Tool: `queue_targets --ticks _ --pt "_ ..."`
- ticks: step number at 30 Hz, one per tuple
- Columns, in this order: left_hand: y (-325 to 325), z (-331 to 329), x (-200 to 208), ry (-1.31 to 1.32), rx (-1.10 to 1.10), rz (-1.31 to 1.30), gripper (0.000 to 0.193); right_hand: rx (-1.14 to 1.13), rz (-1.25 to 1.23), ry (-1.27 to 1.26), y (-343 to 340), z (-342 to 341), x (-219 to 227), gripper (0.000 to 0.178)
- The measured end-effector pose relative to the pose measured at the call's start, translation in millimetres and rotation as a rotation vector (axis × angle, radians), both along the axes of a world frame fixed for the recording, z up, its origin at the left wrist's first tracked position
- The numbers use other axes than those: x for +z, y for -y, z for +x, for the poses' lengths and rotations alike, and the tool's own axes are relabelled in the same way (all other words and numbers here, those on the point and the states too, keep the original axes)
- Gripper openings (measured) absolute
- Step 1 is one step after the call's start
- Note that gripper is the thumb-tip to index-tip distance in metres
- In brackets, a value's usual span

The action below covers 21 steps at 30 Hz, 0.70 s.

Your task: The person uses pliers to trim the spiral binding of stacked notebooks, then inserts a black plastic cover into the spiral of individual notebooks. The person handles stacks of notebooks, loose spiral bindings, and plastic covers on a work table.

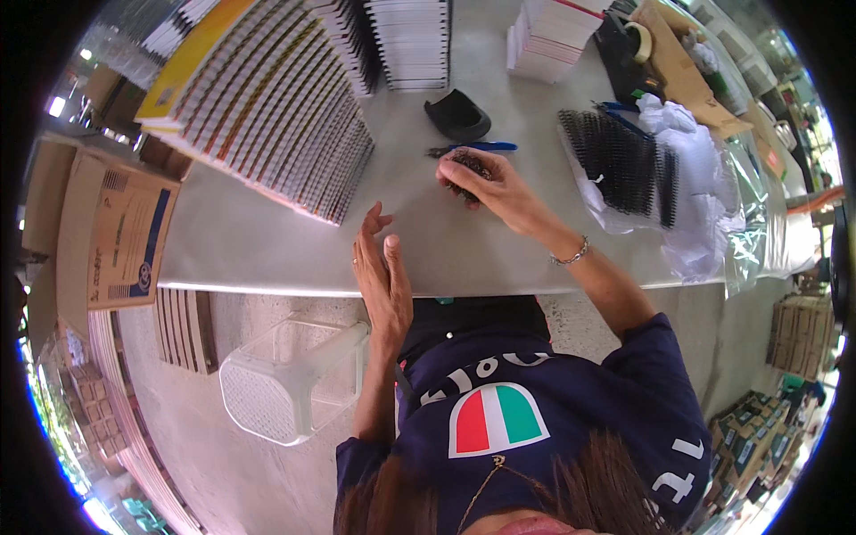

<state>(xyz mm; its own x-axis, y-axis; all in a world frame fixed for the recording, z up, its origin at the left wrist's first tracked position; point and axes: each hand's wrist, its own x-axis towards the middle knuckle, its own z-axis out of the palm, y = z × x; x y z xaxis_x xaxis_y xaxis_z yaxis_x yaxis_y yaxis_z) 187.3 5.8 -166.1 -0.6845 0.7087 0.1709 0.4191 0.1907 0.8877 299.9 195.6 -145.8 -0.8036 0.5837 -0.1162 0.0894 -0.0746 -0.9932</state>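
My right hand (486, 187) is over the middle of the table, its fingers closed round a small dark, tangled clump (470, 169), perhaps bits of wire; its exact kind cannot be made out. Just beyond that hand lies a blue-handled tool (481, 145) like pliers, partly hidden by the fingers. Farther back rests a curved black piece (457, 115). Near the table's front edge my left hand (382, 276) is open and empty, with its fingers stretched out and slightly bent. A stack of spiral-bound books (267, 107) with a yellow cover stands beyond it to the left.
More bound books (408, 45) and a pile of white booklets (553, 40) stand at the back. On the right, black binding coils (615, 160) lie on crumpled white wrapping (695, 192). A cardboard box (129, 232) is at the left, and a white plastic stool (285, 383) stands below.
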Motion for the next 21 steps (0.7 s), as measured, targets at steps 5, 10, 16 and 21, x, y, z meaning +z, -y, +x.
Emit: queue_targets --ticks 5,10,16,21 --pt "-28.7 14.3 16.6 -0.028 -0.164 0.101 0.044 0.066 -0.716 -0.152 -14.6 25.1 6.3 0.034" --pt "-55.4 21.1 14.3 -0.113 -0.308 0.081 0.040 -0.011 -0.732 -0.279 -25.7 48.2 2.9 0.043" --pt "-56.3 16.5 -5.4 -0.039 -0.303 0.073 0.040 -0.157 -0.707 -0.438 -71.5 95.5 18.2 0.038" --pt "-60.7 15.2 -0.9 -0.245 -0.390 -0.065 0.037 -0.336 -0.534 -0.530 -142.0 152.2 48.7 0.039"
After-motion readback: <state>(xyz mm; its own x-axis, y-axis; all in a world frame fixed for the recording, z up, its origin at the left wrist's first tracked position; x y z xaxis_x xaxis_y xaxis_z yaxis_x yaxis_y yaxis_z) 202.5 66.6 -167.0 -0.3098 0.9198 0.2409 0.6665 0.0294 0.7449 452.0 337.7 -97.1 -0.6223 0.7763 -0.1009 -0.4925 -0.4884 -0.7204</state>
